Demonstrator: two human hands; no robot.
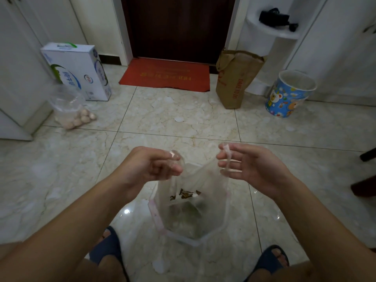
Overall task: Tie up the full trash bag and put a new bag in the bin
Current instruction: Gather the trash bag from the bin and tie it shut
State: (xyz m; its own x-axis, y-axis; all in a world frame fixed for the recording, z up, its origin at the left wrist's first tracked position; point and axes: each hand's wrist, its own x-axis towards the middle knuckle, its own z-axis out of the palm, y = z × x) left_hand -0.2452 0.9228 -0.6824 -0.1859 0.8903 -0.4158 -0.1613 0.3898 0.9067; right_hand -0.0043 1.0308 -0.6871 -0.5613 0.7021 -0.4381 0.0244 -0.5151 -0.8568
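Note:
A clear plastic trash bag [189, 210] with dark scraps inside hangs between my hands, low in the middle of the view. My left hand [156, 165] pinches one handle strip of the bag at its top left. The other handle strip is looped over the fingers of my right hand [246, 163]. The two hands are apart, with the bag's mouth open between them. The bin [289, 94], blue with cartoon bears, stands at the far right by the wall and has a clear liner in it.
A brown paper bag [236, 78] stands beside a red doormat [166, 75] at a dark door. A white milk carton box [79, 70] and a clear bag of eggs [75, 112] sit at the left. My blue slippers [105, 247] are on the marble tile floor below.

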